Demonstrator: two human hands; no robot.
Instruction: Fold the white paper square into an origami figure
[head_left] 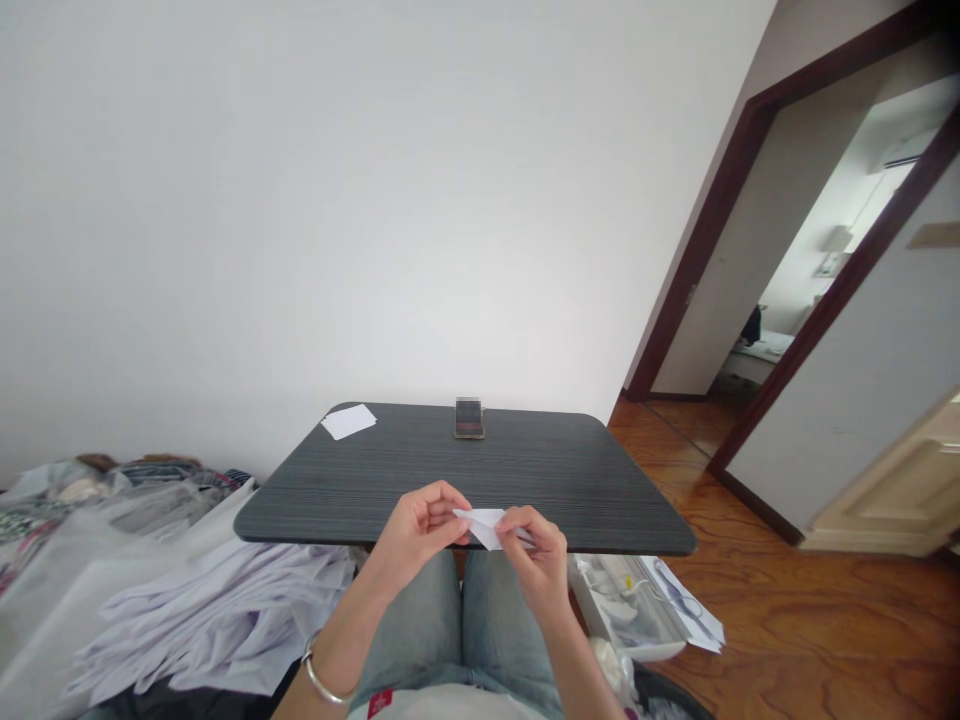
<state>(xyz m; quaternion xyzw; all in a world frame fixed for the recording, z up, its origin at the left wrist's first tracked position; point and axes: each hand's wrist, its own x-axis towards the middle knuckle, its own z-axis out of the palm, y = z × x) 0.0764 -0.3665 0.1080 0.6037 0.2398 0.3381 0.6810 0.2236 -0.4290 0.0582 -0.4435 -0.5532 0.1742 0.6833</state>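
Note:
A small folded piece of white paper [484, 522] is held between both hands, just above the near edge of the dark table [450, 470]. My left hand [424, 522] pinches its left corner between thumb and fingertips. On the other side, my right hand [534, 555] grips the right part, with the thumb and fingers covering some of the folds. The paper's full shape is partly hidden by my fingers. A stack of white paper sheets [350, 421] lies at the table's far left corner.
A phone [469, 420] stands near the table's back edge, against the white wall [420, 200]. Left of the table lie piled white cloth [217, 610] and other clothes. An open white box [630, 610] of small items sits on the wooden floor [780, 600] at right, below a doorway.

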